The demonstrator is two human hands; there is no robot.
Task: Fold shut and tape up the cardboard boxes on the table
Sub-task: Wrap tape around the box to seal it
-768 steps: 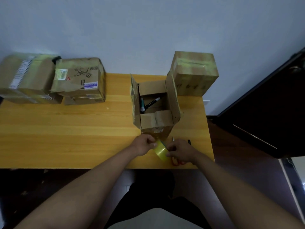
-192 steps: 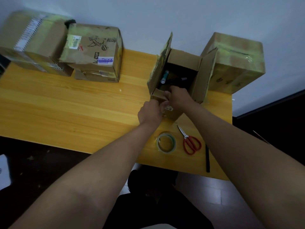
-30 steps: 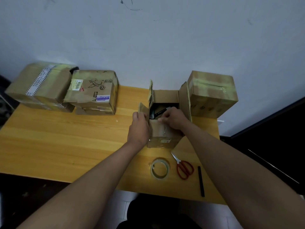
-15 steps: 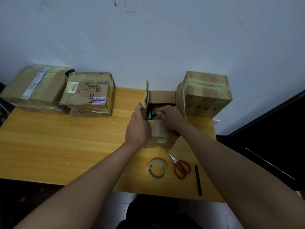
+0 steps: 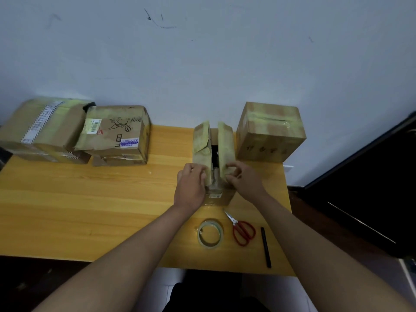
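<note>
Both hands work on the box [image 5: 219, 197] at the middle of the table [image 5: 78, 199]. The left hand [image 5: 191, 185] curls its fingers over the near end of the left flap [image 5: 202, 147], holding it; the right hand [image 5: 244, 177] pinches the near end of the right flap [image 5: 226, 146] with bent fingers and thumb. Between the two grips the flaps lean in toward each other and stand apart, with a dark slot running away from the hands down the middle of the box top (what lies inside is too dark to tell). Below the grips the box front shows a small white label.

Just nearer the person than the hands, a tape roll [image 5: 210, 233] lies flat on the wood. Right of it lie red-handled scissors [image 5: 242, 230], blades pointing toward the box, and right of those a black pen [image 5: 265, 246] lies along the table edge direction.

Just right of the right hand, beyond it, a taped box [image 5: 270, 131] stands beside the held one, near the wall [image 5: 202, 52]. Well to the left of the left hand two more boxes sit against the wall: a printed box [image 5: 117, 134] with a cartoon and labels, and touching it on its far left a striped box [image 5: 42, 129] with a strip of patterned tape.
</note>
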